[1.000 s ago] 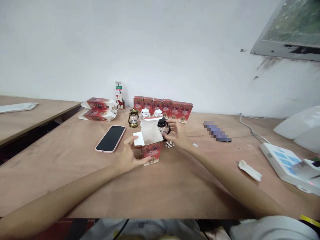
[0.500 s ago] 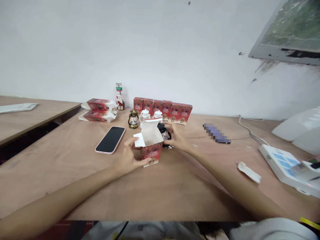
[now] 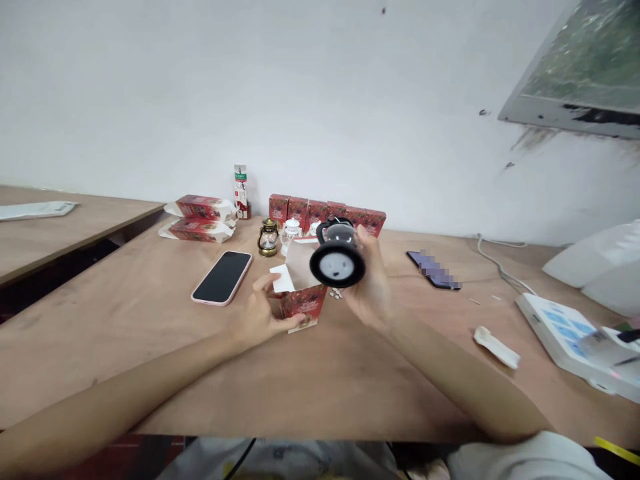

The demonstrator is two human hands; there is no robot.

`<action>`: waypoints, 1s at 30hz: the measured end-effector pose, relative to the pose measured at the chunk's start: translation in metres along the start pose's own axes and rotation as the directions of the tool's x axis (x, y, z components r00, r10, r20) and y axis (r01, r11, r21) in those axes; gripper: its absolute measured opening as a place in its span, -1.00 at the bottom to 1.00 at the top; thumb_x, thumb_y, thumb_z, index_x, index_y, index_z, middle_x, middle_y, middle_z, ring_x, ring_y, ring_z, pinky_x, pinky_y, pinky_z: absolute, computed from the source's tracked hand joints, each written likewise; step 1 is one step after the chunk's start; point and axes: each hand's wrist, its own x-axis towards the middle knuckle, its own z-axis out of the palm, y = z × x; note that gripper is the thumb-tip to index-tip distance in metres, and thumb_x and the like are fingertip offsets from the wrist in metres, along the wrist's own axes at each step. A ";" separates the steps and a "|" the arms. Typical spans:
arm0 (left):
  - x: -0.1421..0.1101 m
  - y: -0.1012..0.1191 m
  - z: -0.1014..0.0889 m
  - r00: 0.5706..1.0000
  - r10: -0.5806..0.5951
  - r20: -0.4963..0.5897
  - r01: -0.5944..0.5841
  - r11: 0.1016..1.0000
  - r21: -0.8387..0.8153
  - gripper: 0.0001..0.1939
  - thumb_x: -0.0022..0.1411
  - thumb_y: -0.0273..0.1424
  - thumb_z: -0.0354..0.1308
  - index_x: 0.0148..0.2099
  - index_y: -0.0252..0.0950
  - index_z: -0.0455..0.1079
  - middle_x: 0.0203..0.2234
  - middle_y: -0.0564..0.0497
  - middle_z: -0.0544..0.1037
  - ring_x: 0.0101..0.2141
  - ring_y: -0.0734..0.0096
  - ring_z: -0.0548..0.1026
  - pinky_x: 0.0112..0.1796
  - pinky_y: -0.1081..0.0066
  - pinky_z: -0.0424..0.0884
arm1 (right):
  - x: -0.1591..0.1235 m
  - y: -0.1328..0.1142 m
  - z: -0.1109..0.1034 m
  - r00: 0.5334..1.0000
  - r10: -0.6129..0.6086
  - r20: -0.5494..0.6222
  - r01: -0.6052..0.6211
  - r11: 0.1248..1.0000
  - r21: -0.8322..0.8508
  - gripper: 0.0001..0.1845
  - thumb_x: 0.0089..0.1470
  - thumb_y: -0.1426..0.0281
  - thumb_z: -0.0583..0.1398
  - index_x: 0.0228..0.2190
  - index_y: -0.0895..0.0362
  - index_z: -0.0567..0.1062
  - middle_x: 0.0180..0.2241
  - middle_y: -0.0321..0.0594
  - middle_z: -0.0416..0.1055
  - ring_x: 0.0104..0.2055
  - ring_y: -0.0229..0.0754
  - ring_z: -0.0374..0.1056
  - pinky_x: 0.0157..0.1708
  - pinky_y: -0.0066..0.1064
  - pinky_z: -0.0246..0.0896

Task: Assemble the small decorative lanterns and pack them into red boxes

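On my screen, my right hand (image 3: pixel 373 290) holds the black lantern (image 3: pixel 338 252) at two o'clock from the red box (image 3: pixel 303 303) my left hand (image 3: pixel 253 319) pinches. It looks light but breakable — I'd hold its hard base (image 3: pixel 336 267).

Place: small packing workshop, by its look | plain wooden worktable (image 3: pixel 350 380), second table (image 3: pixel 90 230) alongside | row of matching red cartons (image 3: pixel 297 212), more with flaps open (image 3: pixel 200 230) | black lantern (image 3: pixel 337 260), brass-coloured lantern (image 3: pixel 269 239), white lanterns (image 3: pixel 291 230) | pale wall (image 3: pixel 300 100), marked, stained near window-like panel (image 3: pixel 590 73)
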 end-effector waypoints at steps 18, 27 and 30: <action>0.000 0.004 0.002 0.998 -0.060 0.015 0.062 0.994 -0.085 -0.19 -0.05 -0.11 0.33 0.10 -0.20 -0.07 0.00 -0.17 0.28 -0.26 0.23 0.58 -0.28 0.17 0.56 | 0.020 0.025 -0.022 0.907 -0.305 0.291 0.420 0.714 -0.561 -0.33 -0.11 0.29 0.33 0.01 -0.04 0.16 0.02 -0.17 0.28 0.03 -0.08 0.30 0.05 -0.13 0.24; -0.001 0.006 0.000 0.998 0.058 0.038 -0.057 0.997 -0.045 -0.22 0.03 -0.19 0.30 0.16 -0.09 -0.11 -0.11 -0.06 0.39 -0.31 0.22 0.59 -0.32 0.15 0.56 | 0.020 -0.002 -0.024 0.890 -0.036 0.454 0.385 0.592 -0.708 -0.75 -0.14 0.39 0.33 -0.34 0.07 0.43 -0.29 -0.29 0.48 -0.20 -0.13 0.40 -0.12 -0.23 0.26; 0.000 0.007 0.000 0.993 0.118 0.026 -0.118 0.993 -0.007 -0.15 0.03 -0.21 0.30 0.23 -0.01 -0.14 -0.02 -0.12 0.37 -0.26 0.16 0.58 -0.32 0.09 0.57 | 0.021 -0.008 -0.029 0.883 0.041 0.468 0.370 0.554 -0.746 -0.82 -0.08 0.31 0.31 -0.35 0.07 0.51 -0.29 -0.28 0.52 -0.20 -0.11 0.42 -0.12 -0.21 0.26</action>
